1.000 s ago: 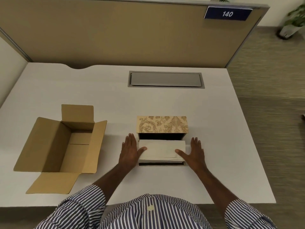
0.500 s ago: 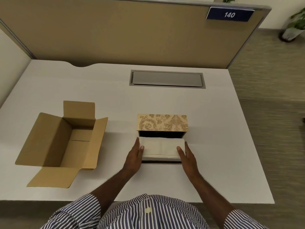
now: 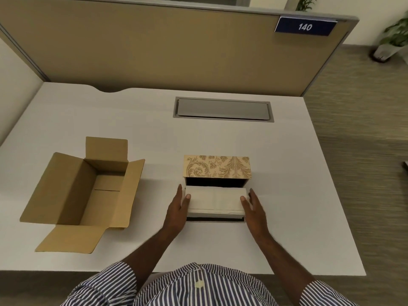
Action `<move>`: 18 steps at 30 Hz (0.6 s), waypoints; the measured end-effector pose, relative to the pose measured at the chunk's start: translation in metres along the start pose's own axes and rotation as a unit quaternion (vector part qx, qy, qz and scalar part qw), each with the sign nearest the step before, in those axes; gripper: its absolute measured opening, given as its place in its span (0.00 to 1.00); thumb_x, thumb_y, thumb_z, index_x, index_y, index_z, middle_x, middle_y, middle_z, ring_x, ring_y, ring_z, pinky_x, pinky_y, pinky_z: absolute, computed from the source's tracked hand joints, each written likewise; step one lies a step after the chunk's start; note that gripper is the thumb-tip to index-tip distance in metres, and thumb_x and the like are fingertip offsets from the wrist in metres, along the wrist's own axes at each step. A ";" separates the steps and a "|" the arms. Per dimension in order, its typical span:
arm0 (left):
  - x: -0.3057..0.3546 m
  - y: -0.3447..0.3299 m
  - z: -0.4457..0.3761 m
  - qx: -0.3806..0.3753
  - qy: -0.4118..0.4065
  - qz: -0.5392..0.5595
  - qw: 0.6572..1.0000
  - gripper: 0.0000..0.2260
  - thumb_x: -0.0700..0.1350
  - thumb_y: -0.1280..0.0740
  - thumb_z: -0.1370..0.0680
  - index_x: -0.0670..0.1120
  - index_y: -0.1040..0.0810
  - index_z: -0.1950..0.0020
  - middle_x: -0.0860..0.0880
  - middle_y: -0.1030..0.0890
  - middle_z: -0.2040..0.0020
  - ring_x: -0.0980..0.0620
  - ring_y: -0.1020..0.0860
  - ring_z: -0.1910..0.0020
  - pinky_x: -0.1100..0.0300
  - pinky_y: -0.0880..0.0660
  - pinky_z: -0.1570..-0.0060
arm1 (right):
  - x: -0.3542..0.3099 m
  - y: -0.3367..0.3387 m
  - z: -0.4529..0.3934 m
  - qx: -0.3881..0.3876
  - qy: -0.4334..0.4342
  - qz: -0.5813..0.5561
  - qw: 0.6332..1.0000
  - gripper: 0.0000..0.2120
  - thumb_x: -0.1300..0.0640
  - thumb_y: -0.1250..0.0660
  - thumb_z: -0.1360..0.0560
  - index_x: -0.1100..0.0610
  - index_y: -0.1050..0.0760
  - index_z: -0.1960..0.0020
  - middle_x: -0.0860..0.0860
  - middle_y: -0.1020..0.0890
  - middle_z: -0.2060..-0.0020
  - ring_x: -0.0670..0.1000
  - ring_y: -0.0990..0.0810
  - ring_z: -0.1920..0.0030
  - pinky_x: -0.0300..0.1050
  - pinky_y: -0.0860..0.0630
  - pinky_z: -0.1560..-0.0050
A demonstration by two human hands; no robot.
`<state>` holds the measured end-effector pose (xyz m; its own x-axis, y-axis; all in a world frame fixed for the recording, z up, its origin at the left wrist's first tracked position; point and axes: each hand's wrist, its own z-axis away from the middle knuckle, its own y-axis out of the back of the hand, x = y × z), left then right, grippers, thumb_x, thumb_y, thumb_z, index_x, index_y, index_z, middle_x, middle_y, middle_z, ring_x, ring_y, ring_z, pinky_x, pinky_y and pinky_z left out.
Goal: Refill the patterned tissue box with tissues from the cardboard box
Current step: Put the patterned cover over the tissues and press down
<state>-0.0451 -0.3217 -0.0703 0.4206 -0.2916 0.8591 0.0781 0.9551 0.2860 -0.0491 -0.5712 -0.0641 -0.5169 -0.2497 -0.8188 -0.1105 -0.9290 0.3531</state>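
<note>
The patterned tissue box (image 3: 217, 166) stands open at the desk's middle, its gold floral panel upright at the back and a dark gap below it. A white tissue stack (image 3: 215, 199) lies in the open box, between my hands. My left hand (image 3: 176, 212) presses the stack's left end with the thumb on top. My right hand (image 3: 254, 212) grips the right end the same way. The cardboard box (image 3: 70, 188) sits open to the left, its flaps spread, and I see no tissues in it.
A grey cable hatch (image 3: 223, 109) is set into the white desk (image 3: 298, 195) behind the tissue box. A tan partition (image 3: 176, 51) with a "140" sign closes the back. The desk's right edge drops to carpet, where a potted plant (image 3: 393, 40) stands.
My hands went from lying flat on the desk beside the stack to closing in on its two ends, thumbs on top. The stack sits slightly deeper in the box.
</note>
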 end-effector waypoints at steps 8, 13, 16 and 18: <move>0.055 0.043 -0.048 0.054 -0.226 -0.254 0.939 0.29 0.55 0.43 0.16 0.47 0.46 0.18 0.48 0.44 0.18 0.51 0.47 0.19 0.50 0.47 0.21 | -0.064 0.034 -0.041 0.078 0.339 0.280 0.895 0.26 0.51 0.36 0.18 0.59 0.35 0.23 0.56 0.31 0.24 0.55 0.34 0.23 0.57 0.39 0.23; 0.100 0.039 -0.086 -0.016 -0.201 -0.449 0.870 0.39 0.68 0.59 0.22 0.45 0.47 0.18 0.45 0.41 0.19 0.46 0.45 0.19 0.41 0.51 0.21 | -0.106 0.015 -0.077 -0.023 0.303 0.504 0.808 0.36 0.36 0.46 0.18 0.57 0.46 0.18 0.56 0.43 0.19 0.57 0.46 0.19 0.58 0.51 0.20; 0.109 0.032 -0.098 0.031 -0.101 -0.447 0.888 0.37 0.67 0.54 0.20 0.43 0.44 0.20 0.40 0.28 0.26 0.42 0.32 0.25 0.37 0.50 0.25 | -0.116 0.006 -0.089 -0.011 0.134 0.428 0.894 0.37 0.35 0.44 0.19 0.56 0.46 0.19 0.61 0.38 0.22 0.63 0.40 0.22 0.59 0.39 0.25; 0.110 0.030 -0.103 0.052 -0.025 -0.390 0.919 0.36 0.66 0.52 0.19 0.40 0.40 0.22 0.37 0.23 0.32 0.38 0.26 0.31 0.40 0.42 0.27 | -0.118 0.005 -0.094 -0.026 0.041 0.318 0.947 0.37 0.36 0.41 0.20 0.56 0.45 0.19 0.60 0.32 0.25 0.62 0.33 0.25 0.54 0.34 0.29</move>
<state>0.0963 -0.3195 -0.0110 0.2312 -0.8900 0.3931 0.2499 0.4448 0.8601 0.0910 -0.5717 -0.0084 -0.3964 -0.7816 -0.4817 0.2431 -0.5953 0.7658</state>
